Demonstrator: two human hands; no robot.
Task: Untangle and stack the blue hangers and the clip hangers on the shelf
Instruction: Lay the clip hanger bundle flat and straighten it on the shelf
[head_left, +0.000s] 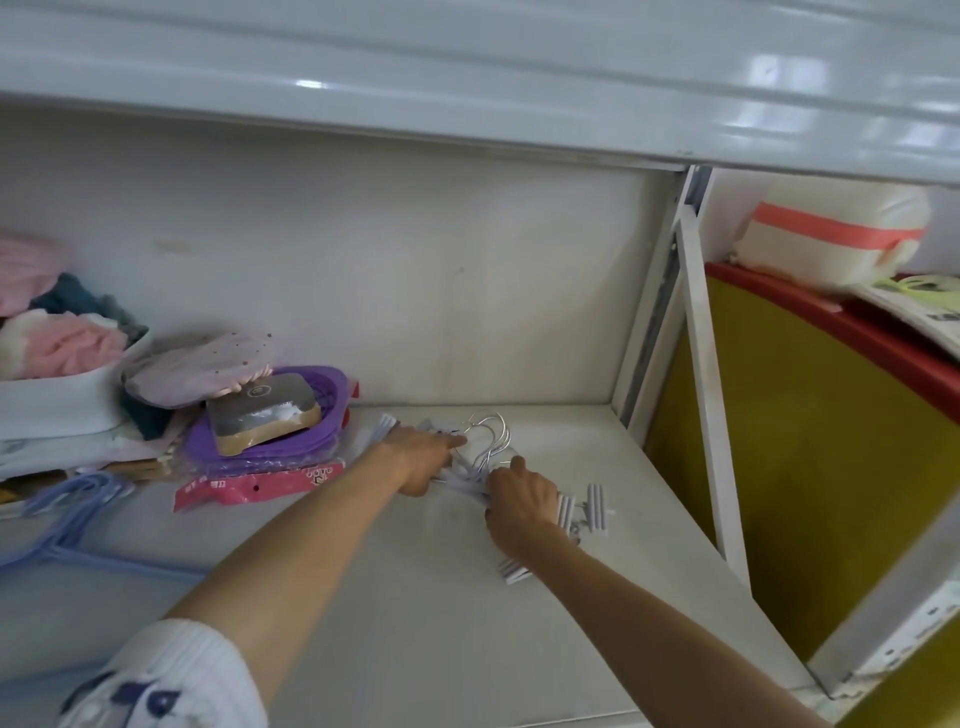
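A bunch of white clip hangers (592, 506) with silver wire hooks (491, 434) lies on the white shelf (415, 623), towards the back right. My left hand (423, 457) presses down on the left part of the bunch, with a finger pointing at the hooks. My right hand (522, 512) grips the right part, and clips stick out beyond its fingers. The bars under both hands are hidden. A stack of light blue hangers (62, 525) lies flat at the shelf's left front edge, away from both hands.
A purple item with a grey box on it (265, 415) and a pink packet (260, 486) lie left of the hangers. A white bin of soft cloths (62, 374) stands far left. An upper shelf (467, 78) hangs overhead. A yellow panel (805, 467) is beyond the right post.
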